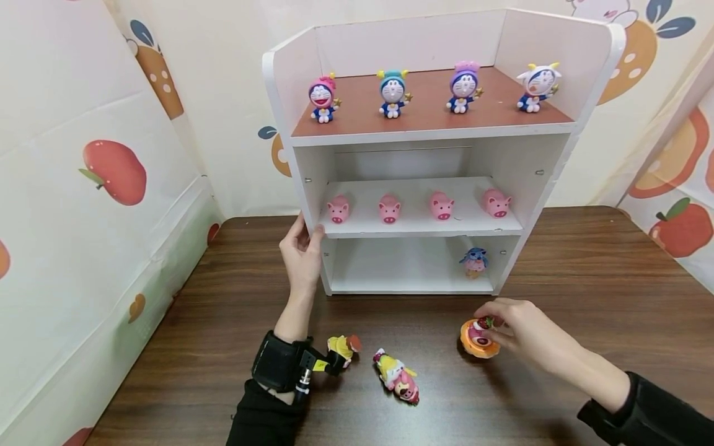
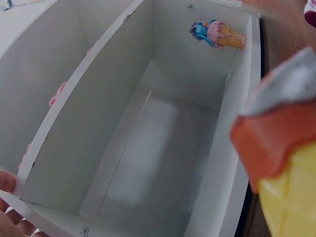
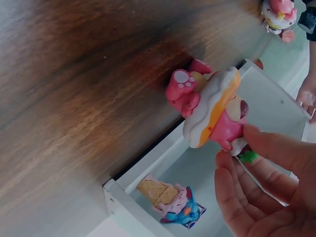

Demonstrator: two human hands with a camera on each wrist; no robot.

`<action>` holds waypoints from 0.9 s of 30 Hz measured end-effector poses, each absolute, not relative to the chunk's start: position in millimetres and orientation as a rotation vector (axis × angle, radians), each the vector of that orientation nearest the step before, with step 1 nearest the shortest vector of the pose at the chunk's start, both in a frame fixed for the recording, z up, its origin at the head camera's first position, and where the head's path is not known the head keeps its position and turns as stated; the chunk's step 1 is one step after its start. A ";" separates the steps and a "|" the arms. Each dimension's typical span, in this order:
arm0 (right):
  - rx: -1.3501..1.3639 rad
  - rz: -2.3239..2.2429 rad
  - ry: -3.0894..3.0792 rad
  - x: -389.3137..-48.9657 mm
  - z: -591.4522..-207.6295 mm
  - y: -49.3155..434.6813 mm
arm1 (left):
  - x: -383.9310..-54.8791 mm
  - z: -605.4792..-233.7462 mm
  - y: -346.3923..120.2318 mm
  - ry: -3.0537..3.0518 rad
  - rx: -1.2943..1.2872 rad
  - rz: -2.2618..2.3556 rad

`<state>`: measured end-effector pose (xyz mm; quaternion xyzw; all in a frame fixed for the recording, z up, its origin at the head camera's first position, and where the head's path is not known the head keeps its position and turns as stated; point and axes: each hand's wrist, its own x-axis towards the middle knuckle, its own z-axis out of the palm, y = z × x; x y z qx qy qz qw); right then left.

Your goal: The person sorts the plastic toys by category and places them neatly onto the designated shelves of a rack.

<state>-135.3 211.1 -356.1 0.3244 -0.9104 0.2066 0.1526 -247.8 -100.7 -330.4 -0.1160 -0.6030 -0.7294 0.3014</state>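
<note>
My left hand [image 1: 302, 257] grips the left side panel of a white display shelf [image 1: 435, 234], thumb on the front edge beside the middle board. Over the table in front of the shelf, my right hand [image 1: 527, 327] pinches a pink bear figurine [image 3: 228, 126] by its top. The figurine wears a white and orange ring and has a green-leaved tip. On the bottom board, at the right end, stands a blue figurine on an ice cream cone [image 1: 475, 263]. Two more figurines lie near my left forearm: a yellow and pink one [image 1: 397, 375] and a yellow one [image 1: 341, 348].
Several pink pig figurines [image 1: 389, 209] stand in a row on the middle board. Along the brown top board are several cat figurines [image 1: 393, 94] in coloured hats. The shelf stands on a dark wooden table [image 1: 591, 272] against a wall with fruit prints.
</note>
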 end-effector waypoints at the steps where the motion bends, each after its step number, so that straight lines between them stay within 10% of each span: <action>1: 0.918 0.594 -2.628 -135.4 -355.3 210.5 | -248.1 -330.4 -100.8 -1.601 -0.311 -1.932; 27: 0.860 0.639 -2.618 -183.6 -339.8 166.7 | -244.3 -325.3 -100.7 -1.637 -0.293 -1.927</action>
